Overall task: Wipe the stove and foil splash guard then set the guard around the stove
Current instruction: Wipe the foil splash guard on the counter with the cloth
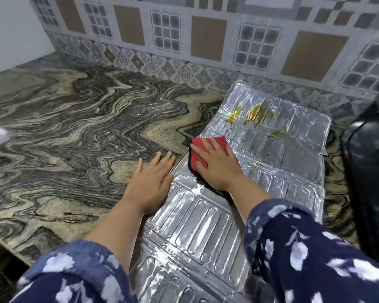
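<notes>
Step in hand: wiping the guard [239, 215], which lies flat on the counter [74, 127] — the stove [368, 171] stands dark at the right edge, apart from it. Right hand [214, 165] presses a red cloth [202, 147] flat on the foil, fingers straight. Left hand [151, 182] rests flat, fingers spread, at the guard's left edge, holding nothing. Yellow stains [254, 115] remain on the far panel — the next stroke likely needs to reach them.

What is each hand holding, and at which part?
Neither hand grips anything. The right hand presses flat on the red cloth; the left hand rests flat at the foil guard edge.
</notes>
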The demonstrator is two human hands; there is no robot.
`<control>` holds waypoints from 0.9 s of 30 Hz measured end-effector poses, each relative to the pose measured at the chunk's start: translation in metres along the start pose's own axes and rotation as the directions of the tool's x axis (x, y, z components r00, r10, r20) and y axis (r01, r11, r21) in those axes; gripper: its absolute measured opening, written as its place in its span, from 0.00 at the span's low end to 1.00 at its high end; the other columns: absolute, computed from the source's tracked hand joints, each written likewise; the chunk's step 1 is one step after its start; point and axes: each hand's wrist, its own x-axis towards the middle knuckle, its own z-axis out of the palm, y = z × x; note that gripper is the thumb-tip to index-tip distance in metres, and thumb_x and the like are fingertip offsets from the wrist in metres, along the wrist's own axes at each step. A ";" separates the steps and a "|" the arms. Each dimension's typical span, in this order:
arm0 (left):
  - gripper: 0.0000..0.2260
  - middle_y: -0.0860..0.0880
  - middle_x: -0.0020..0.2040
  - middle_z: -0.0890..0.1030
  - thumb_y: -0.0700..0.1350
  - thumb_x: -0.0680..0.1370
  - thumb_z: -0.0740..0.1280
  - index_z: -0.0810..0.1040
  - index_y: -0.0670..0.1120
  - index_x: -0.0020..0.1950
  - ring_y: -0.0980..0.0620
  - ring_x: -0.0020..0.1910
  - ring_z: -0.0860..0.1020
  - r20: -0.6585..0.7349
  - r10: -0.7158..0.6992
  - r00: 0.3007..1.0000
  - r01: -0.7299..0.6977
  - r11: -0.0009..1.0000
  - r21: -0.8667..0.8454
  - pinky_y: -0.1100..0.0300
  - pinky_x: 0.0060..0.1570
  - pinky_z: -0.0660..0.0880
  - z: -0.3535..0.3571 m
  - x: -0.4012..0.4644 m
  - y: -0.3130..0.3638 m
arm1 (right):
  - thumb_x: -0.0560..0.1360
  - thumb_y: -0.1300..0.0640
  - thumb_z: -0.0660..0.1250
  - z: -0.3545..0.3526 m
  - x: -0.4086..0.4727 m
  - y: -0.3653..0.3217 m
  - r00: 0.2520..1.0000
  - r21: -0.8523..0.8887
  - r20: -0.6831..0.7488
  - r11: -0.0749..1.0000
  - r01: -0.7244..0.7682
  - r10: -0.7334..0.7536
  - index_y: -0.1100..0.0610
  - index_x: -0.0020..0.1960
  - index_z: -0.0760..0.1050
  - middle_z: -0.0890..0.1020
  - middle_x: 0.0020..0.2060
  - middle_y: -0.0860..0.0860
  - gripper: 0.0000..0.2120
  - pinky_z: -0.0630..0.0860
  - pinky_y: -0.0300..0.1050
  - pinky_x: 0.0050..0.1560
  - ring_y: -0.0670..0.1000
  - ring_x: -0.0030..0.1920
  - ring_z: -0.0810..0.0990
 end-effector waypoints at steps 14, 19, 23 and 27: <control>0.26 0.59 0.77 0.48 0.56 0.77 0.39 0.50 0.61 0.76 0.56 0.77 0.45 0.000 -0.011 1.000 0.011 0.999 0.034 0.45 0.75 0.42 0.003 0.004 -0.005 | 0.81 0.43 0.43 -0.011 -0.045 0.066 0.967 -0.025 0.002 0.967 -0.253 0.253 0.42 0.77 0.42 0.42 0.78 0.46 0.26 0.37 0.59 0.75 0.49 0.77 0.39; 0.26 0.57 0.78 0.48 0.56 0.78 0.39 0.49 0.60 0.77 0.56 0.77 0.44 0.031 0.019 0.999 -0.021 0.999 0.038 0.44 0.75 0.40 -0.001 -0.009 -0.008 | 0.81 0.44 0.44 -0.007 -0.077 0.059 0.954 -0.003 0.037 0.954 -0.298 0.298 0.42 0.77 0.41 0.41 0.78 0.46 0.26 0.37 0.56 0.74 0.50 0.77 0.39; 0.22 0.58 0.78 0.48 0.51 0.82 0.48 0.48 0.60 0.77 0.55 0.77 0.45 0.102 0.002 0.995 -0.008 0.998 0.058 0.42 0.73 0.41 -0.013 -0.025 -0.013 | 0.81 0.43 0.45 -0.005 -0.092 0.037 0.959 0.030 0.063 0.960 -0.279 0.277 0.42 0.77 0.40 0.40 0.78 0.46 0.27 0.38 0.57 0.74 0.51 0.77 0.38; 0.27 0.56 0.78 0.49 0.43 0.80 0.54 0.51 0.57 0.77 0.56 0.77 0.47 0.074 -0.044 0.996 0.040 0.998 0.056 0.41 0.74 0.43 -0.021 -0.032 0.003 | 0.81 0.43 0.44 0.000 -0.103 0.015 0.968 0.054 0.066 0.968 -0.245 0.241 0.43 0.77 0.40 0.39 0.78 0.47 0.27 0.38 0.58 0.75 0.52 0.77 0.38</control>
